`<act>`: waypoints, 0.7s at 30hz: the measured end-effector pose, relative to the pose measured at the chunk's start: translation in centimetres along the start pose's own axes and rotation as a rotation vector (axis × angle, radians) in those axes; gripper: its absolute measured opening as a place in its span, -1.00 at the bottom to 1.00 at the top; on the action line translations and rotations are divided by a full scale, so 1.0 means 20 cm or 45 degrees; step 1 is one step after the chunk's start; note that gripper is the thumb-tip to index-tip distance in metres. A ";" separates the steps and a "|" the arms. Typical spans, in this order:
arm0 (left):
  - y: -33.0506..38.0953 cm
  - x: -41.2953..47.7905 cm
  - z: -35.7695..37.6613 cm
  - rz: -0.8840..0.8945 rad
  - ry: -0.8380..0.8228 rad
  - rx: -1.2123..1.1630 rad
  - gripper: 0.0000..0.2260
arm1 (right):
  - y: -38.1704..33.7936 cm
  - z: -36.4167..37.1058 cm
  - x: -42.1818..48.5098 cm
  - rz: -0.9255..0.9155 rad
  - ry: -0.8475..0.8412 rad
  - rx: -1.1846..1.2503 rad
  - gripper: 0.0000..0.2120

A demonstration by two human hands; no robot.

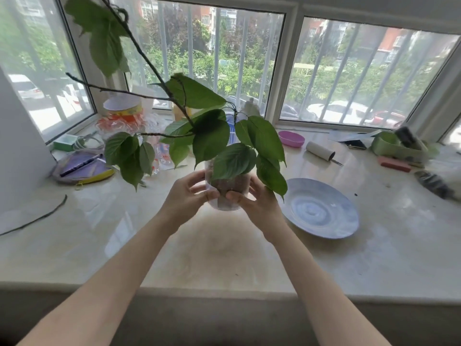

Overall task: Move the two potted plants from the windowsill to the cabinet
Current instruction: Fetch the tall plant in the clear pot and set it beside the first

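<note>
A clear potted plant (228, 188) is gripped by the left hand (185, 196) and right hand (259, 203), just left of the blue plate (321, 211).

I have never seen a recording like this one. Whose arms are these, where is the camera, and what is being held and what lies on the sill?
There is no machine here. The picture comes from one wide-angle camera worn on a person's head, looking forward and down, so the two bare arms at the bottom are that person's own. The left hand and the right hand together hold a clear plastic pot with soil, from which a leafy plant with long thin branches grows. The grip is on both sides of the pot. It seems lifted just above the pale stone windowsill, though I cannot be sure. On the sill, right of the pot, lie a blue plate, a pink dish and a cardboard roll. A purple pouch lies to the left.
</note>
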State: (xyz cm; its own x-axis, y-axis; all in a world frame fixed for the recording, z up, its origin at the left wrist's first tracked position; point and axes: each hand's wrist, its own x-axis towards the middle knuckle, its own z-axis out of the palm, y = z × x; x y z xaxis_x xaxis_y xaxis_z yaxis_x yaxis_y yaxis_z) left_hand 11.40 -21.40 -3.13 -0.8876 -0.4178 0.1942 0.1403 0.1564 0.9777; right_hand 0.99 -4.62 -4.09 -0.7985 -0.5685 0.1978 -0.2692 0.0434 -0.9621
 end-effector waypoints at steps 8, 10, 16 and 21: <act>0.33 0.02 -0.04 -0.049 -0.013 -0.050 -0.53 | -0.34 -0.04 -0.02 -0.082 0.038 -0.038 -0.66; 0.42 0.01 -0.06 -0.048 -0.012 -0.047 -0.49 | -0.43 -0.04 -0.01 -0.102 0.045 -0.012 -0.67; 0.70 -0.01 -0.10 -0.005 -0.009 -0.028 -0.52 | -0.69 -0.07 -0.03 -0.095 0.026 0.065 -0.57; 0.92 -0.04 -0.15 0.026 0.000 -0.005 -0.55 | -0.93 -0.08 -0.05 -0.092 -0.019 0.075 -0.70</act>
State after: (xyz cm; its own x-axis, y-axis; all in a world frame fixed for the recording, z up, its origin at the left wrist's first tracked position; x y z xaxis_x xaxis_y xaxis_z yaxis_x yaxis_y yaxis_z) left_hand 15.99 -20.79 15.03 -0.8843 -0.4147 0.2144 0.1604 0.1614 0.9738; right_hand 5.94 -3.59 14.00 -0.7699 -0.5809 0.2644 -0.2931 -0.0462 -0.9550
